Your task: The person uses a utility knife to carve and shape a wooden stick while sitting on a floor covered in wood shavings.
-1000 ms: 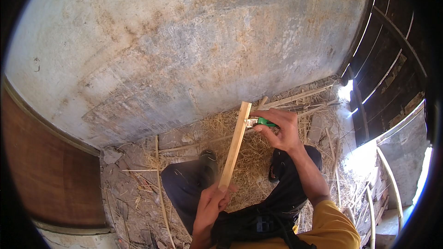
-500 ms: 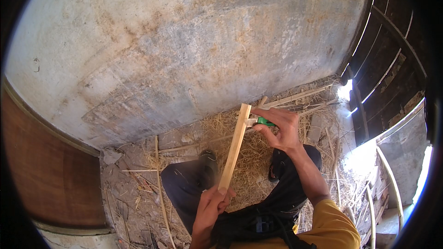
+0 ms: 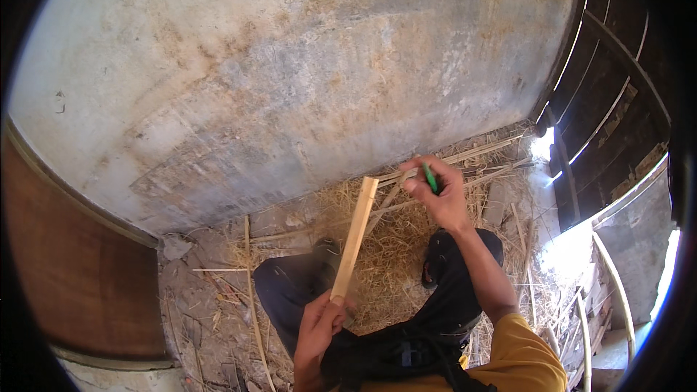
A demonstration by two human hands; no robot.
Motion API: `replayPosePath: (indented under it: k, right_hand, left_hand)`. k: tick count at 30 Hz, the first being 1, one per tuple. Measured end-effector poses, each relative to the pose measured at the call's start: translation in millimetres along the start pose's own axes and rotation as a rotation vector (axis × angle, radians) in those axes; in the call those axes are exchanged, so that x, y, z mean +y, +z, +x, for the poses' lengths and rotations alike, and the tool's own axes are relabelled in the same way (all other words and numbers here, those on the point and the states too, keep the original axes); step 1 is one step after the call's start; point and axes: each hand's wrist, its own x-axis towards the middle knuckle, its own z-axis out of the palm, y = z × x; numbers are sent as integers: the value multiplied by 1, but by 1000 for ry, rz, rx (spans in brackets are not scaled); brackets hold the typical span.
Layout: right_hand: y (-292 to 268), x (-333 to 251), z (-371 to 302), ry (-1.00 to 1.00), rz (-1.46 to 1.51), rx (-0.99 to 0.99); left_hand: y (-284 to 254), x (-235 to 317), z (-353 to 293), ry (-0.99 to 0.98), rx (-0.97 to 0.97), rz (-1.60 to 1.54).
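My left hand [image 3: 318,321] is closed round the lower end of a pale wooden strip [image 3: 354,239], which tilts up and slightly right in front of my knees. To the right of the strip's upper end, and apart from it, my right hand [image 3: 443,192] grips a knife by its green handle [image 3: 430,178]. I cannot make out the blade, which was visible against the wood earlier.
Straw and shavings [image 3: 396,254] cover the ground between my legs. Several long thin sticks [image 3: 475,152] lie along the foot of the stained wall [image 3: 327,87]. A brown panel [image 3: 80,261] stands at left, dark slatted boards [image 3: 610,101] at right.
My right hand has lifted the knife off the strip, turning it so the handle points upward. The strip's upper end has shifted left and a little lower with my left hand.
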Motion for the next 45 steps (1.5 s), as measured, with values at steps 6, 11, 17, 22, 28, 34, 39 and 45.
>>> replayPosePath:
  k: [6, 11, 17, 22, 28, 34, 39, 45]
  right_hand:
    - [11, -5, -5, -81, -22, -93]
    - [11, 0, -5, -131, -79, -82]
    - [12, -2, -3, -220, -179, -88]
    - [14, -1, -3, -234, -194, -73]
    - [14, 0, -3, -269, -222, -68]
    - [13, 3, -2, -308, -229, -59]
    - [14, 6, -1, -335, -225, -62]
    - [16, 12, -2, -345, -202, -49]
  left_hand:
    - [1, -9, 5, 44, -86, -26]
    - [5, -11, 7, 32, -52, -8]
    - [8, -9, 9, 51, -40, 49]
    - [8, -9, 10, 36, -37, 64]
    - [5, -12, 12, 41, -44, 74]
    - [5, -12, 12, 50, -57, 80]
    - [5, -15, 12, 54, -45, 101]
    - [6, -16, 12, 32, -29, 129]
